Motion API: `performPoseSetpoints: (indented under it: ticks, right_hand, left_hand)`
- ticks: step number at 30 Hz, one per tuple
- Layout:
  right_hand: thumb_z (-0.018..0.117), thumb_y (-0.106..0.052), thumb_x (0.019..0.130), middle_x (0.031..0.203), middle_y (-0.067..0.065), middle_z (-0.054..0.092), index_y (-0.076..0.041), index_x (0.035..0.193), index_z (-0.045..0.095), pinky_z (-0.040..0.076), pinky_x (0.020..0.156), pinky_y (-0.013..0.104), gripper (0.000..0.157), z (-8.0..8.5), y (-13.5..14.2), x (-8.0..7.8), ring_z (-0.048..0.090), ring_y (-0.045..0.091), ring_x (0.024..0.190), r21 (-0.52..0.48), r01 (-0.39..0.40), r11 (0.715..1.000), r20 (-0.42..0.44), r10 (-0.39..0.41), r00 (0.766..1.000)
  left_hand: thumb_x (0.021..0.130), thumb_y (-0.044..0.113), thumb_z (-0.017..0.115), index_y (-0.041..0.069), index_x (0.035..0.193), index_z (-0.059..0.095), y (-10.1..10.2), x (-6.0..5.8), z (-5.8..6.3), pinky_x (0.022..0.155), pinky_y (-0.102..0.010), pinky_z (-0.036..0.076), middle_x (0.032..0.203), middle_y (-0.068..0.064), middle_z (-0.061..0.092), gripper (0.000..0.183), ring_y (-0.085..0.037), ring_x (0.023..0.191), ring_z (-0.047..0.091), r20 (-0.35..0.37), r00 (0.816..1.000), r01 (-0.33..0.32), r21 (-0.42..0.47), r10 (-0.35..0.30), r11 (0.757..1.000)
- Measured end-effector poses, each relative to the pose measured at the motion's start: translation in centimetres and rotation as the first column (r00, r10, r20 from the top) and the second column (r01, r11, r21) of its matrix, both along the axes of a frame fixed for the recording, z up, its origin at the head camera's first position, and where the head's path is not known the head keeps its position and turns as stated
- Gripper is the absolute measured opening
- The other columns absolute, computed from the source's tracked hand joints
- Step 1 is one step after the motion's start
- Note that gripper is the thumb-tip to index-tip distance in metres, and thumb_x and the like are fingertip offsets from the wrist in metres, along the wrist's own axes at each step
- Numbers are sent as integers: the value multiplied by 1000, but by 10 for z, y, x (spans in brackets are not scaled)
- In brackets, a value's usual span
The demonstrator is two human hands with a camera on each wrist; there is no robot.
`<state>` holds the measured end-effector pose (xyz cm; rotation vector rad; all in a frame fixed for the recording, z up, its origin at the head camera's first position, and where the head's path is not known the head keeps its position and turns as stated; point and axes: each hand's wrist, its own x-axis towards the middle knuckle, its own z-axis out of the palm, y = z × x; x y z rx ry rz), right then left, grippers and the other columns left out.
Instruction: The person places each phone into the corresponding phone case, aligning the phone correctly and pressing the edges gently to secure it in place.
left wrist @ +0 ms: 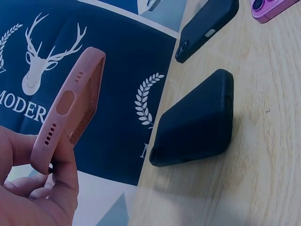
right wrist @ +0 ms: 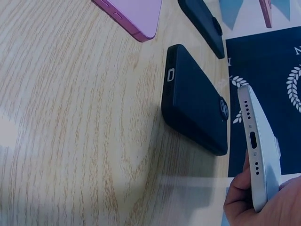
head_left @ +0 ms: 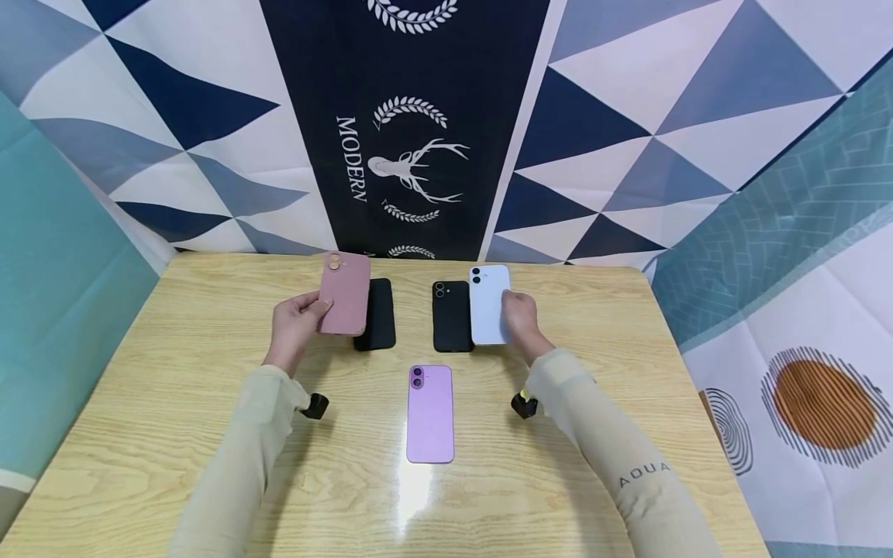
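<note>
My left hand (head_left: 296, 325) pinches a pink phone case (head_left: 346, 294) by its lower left side, raised off the table. The left wrist view shows the case (left wrist: 68, 110) hollow inside. My right hand (head_left: 523, 318) grips a white phone (head_left: 490, 306) by its right edge, camera side up and also raised. Beneath and beside the pink case lies a black phone or case (head_left: 380, 314). Another black phone (head_left: 452, 316), its lenses facing up, lies just left of the white one. A purple phone (head_left: 430, 418) rests back up, between the forearms.
The wooden table (head_left: 174, 403) ends at a patterned cloth backdrop (head_left: 412, 155) along its far edge. Teal cloth (head_left: 56, 271) hangs at the left, and printed cloth (head_left: 802, 310) at the right. Small black devices (head_left: 316, 406) sit at both wrists.
</note>
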<state>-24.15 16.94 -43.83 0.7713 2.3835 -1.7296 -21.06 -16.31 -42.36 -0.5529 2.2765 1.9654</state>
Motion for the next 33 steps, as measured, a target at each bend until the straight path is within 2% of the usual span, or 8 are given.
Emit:
performPoseSetpoints:
  ticks: [7, 11, 23, 33]
  right_hand:
    - [38, -24, 98, 121, 25, 53, 10, 125, 50, 42, 101, 40, 45, -2, -3, -1, 50, 30, 108, 17, 1, 1000, 20, -2, 1000]
    - [37, -25, 99, 125, 24, 52, 9, 127, 49, 41, 103, 40, 46, -1, -5, -1, 49, 30, 112, 17, -9, 1000, 38, 8, 999]
    - [37, -25, 99, 124, 22, 52, 7, 129, 48, 43, 101, 39, 44, 3, -16, 0, 50, 30, 111, -19, -30, 999, 48, 31, 998]
    - [37, -24, 99, 122, 22, 52, 6, 127, 50, 43, 100, 39, 43, 6, -23, 2, 51, 28, 108, -26, -50, 998, 47, 51, 998]
  left_hand:
    - [94, 18, 55, -5, 128, 52, 2, 0, -1, 64, -9, 50, 113, -17, 63, 41, 8, 69, 57, 10, 1000, 12, -17, -12, 1000]
    - [95, 19, 54, -5, 130, 51, 5, 0, 1, 66, -8, 50, 125, -24, 57, 42, 9, 70, 57, 12, 1000, 28, 0, -28, 1000]
    - [95, 21, 55, -1, 129, 53, 27, -3, 8, 65, -12, 51, 121, -21, 60, 41, 4, 72, 61, 28, 998, 60, 47, -61, 997]
    - [95, 21, 55, -1, 130, 53, 40, -5, 6, 67, -12, 52, 122, -20, 61, 41, 1, 78, 61, 25, 996, 83, 83, -86, 993]
